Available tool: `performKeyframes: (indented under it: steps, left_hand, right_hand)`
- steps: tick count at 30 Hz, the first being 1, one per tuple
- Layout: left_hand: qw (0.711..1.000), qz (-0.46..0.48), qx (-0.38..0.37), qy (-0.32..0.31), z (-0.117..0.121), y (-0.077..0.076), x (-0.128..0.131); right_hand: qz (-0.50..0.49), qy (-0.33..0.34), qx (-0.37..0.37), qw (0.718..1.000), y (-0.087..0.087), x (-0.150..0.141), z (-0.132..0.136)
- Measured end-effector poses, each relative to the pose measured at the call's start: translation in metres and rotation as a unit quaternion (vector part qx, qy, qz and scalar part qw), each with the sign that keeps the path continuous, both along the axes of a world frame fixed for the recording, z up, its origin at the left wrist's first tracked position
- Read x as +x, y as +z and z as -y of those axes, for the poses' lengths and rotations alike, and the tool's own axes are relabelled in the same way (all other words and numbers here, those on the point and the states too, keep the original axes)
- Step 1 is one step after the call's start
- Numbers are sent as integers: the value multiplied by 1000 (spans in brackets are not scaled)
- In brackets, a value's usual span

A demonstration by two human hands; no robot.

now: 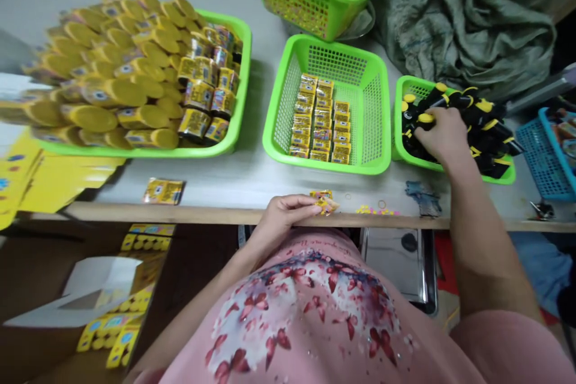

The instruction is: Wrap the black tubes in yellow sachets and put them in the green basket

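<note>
My left hand (288, 213) is at the table's front edge, its fingers pinched on a small gold printed wrapper (326, 204). Over at the right, my right hand (443, 135) reaches into a green basket (506, 175) of black parts with yellow ends (488, 132). Its fingers close around one of these black and yellow parts (425, 121), partly hidden by the hand. Between the two hands, small yellow and pink bits (377, 210) lie on the table. In the middle green basket (272, 126), gold-wrapped packs (321, 120) stand in rows.
A large green basket (243, 84) at the left is heaped with yellow round-ended items (112, 72). Stacked green baskets (315, 6) and grey-green cloth (468, 18) are behind. A gold wrapper stack (163, 191) lies front left; a blue basket (540, 156) stands far right.
</note>
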State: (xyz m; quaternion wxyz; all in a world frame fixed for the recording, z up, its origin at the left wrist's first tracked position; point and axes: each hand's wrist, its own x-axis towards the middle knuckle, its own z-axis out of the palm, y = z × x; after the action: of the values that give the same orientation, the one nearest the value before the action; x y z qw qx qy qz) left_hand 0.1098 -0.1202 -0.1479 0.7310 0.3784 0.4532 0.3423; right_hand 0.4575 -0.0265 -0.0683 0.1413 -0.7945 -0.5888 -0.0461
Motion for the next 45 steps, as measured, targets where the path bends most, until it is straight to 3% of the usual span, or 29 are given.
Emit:
performKeyframes:
  steps: [3, 6, 9, 12, 17, 26, 29, 33, 35, 38, 45]
  left_hand:
    - [1000, 8, 8, -13, 0, 2, 0]
    - [1000, 2, 19, -16, -1, 6, 2]
    - [999, -14, 28, -23, -1, 10, 5]
    - [999, -25, 32, -28, 0, 14, 7]
    - [999, -7, 32, -15, 1, 12, 10]
    - [998, 52, -22, 6, -2, 4, 15]
    - [998, 59, -22, 16, -1, 7, 16]
    - [994, 99, -44, 26, 0, 11, 18]
    - [989, 126, -69, 22, 0, 13, 19]
    - [984, 148, -95, 9, -1, 14, 19]
    - [976, 161, -130, -66, -2, 13, 16]
  right_hand:
    - [-201, 64, 130, 969, 0, -30, 55]
    - [-461, 139, 47, 875, -12, -79, 102]
    - [-600, 150, -47, 784, -29, -117, 121]
    - [-644, 137, -77, 748, -42, -129, 123]
    - [-651, 126, -77, 744, -54, -132, 122]
    - [-643, 131, -5, 755, -68, -155, 126]
    - [-591, 167, 20, 789, -70, -155, 129]
    - [-385, 278, 64, 878, -72, -156, 138]
    - [-294, 326, 68, 896, -74, -157, 142]
    - [-268, 349, 66, 896, -75, -155, 146]
    - [-436, 284, 60, 852, -67, -152, 142]
